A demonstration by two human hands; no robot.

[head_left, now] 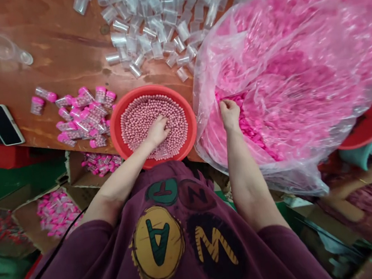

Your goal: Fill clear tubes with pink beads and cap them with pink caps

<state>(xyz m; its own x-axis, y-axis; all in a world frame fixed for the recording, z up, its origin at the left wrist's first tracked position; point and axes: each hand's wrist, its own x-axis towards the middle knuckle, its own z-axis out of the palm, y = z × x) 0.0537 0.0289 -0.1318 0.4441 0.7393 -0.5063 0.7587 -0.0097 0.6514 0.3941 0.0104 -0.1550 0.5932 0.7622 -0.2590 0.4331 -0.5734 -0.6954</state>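
My left hand (158, 131) is inside a red bowl (115, 128) of small pink beads (136, 118). Its fingers are curled down at the beads, and whatever they hold is hidden. A clear shape, perhaps a vial, lies among the beads near the bowl's front. To the right, my right hand (230, 113) is at the opening of a big clear plastic bag (204, 65) full of bright pink caps (255, 133). Its fingers are pinched together at the caps; I cannot make out what is between them. Pink-capped vials of beads (82, 115) lie heaped left of the bowl.
Loose clear vials (159, 26) cover the table's back. A phone (4, 125) and a clear ring-shaped piece (2, 46) lie at left. Below the edge stand boxes of pink-capped vials (58, 212). Another person's arm (362, 184) and a red basin (371, 118) are at right.
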